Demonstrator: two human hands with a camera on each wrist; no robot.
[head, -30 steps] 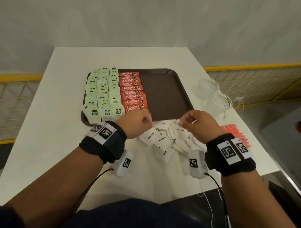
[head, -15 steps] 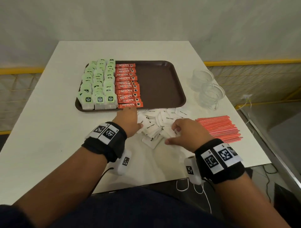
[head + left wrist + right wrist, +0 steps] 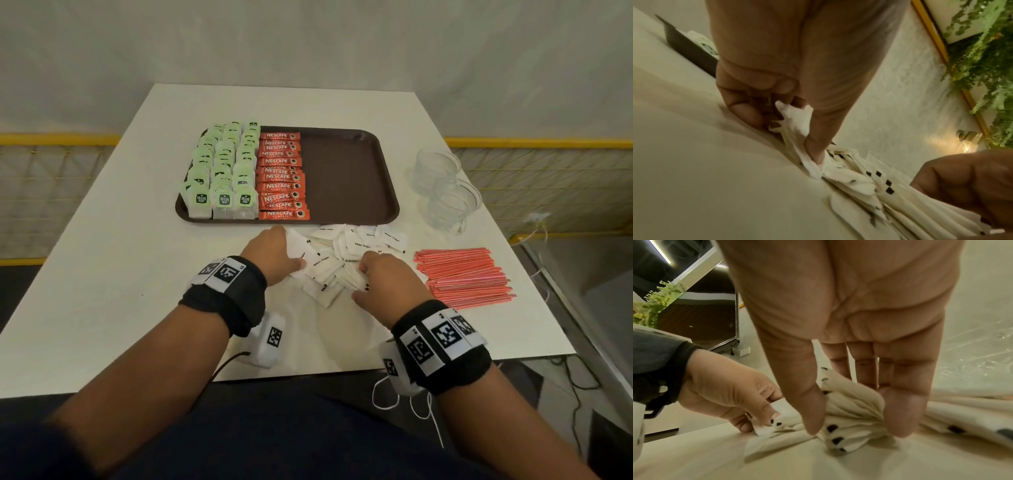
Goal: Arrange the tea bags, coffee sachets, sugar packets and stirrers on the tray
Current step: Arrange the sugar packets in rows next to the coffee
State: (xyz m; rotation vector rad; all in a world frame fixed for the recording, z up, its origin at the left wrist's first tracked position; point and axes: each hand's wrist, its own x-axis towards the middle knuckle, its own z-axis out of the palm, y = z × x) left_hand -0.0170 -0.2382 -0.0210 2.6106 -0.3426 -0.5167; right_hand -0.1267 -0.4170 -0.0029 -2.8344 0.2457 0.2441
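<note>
A brown tray point(image 3: 346, 171) carries green tea bags point(image 3: 222, 171) in rows on its left and red coffee sachets point(image 3: 281, 176) in a column beside them; its right part is bare. White sugar packets point(image 3: 356, 245) lie in a loose pile on the table in front of the tray. My left hand point(image 3: 274, 253) is at the pile's left edge, fingers curled round a few packets point(image 3: 795, 120) with the thumb pressing down. My right hand point(image 3: 376, 277) pinches a fanned bunch of packets point(image 3: 851, 402) between thumb and fingers. Red stirrers point(image 3: 466, 274) lie in a heap to the right.
Clear plastic cups point(image 3: 445, 192) lie on their sides right of the tray. The white table point(image 3: 120, 274) ends just right of the stirrers and close to my body. A yellow railing point(image 3: 548, 142) runs behind the table.
A second ago both hands were held together just above the pile by the tray's front edge. They have since dropped onto the sugar packets and spread apart, each gathering packets.
</note>
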